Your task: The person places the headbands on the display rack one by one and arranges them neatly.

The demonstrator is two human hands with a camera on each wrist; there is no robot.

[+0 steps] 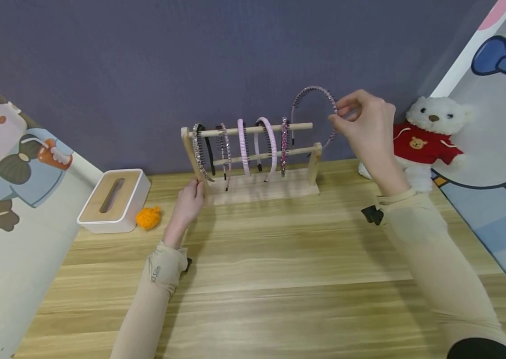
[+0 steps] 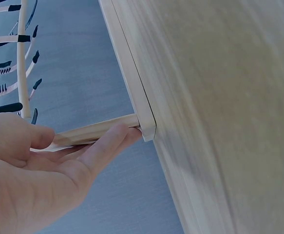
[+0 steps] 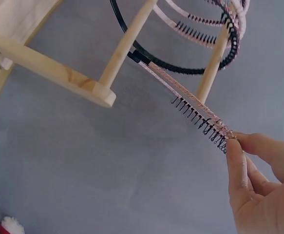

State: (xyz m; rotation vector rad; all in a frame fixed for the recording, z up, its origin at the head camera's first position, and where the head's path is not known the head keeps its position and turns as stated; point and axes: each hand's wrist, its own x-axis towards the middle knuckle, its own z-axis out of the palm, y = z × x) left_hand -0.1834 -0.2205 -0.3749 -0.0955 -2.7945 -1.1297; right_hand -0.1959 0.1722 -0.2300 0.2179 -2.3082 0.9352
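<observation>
A wooden headband rack (image 1: pixel 261 192) stands against the dark wall with several headbands across its rods. Among them are a silver sparkly one (image 1: pixel 197 152), two pale pink ones (image 1: pixel 243 147) and a magenta glittery one (image 1: pixel 284 144). My left hand (image 1: pixel 188 202) grips the rack's left upright, thumb on one side and fingers on the other in the left wrist view. Beyond the right rod ends, my right hand (image 1: pixel 367 122) pinches a thin pinkish headband (image 1: pixel 313 88) between thumb and fingers. Black comb teeth (image 3: pixel 200 119) line its inner side in the right wrist view.
A white tissue box (image 1: pixel 109 228) with a wooden lid sits to the left, beside an orange fuzzy ball (image 1: pixel 148 218). On the right sits a white teddy bear (image 1: pixel 419 134) in a red top. Printed panels flank the wooden table (image 1: pixel 279 289).
</observation>
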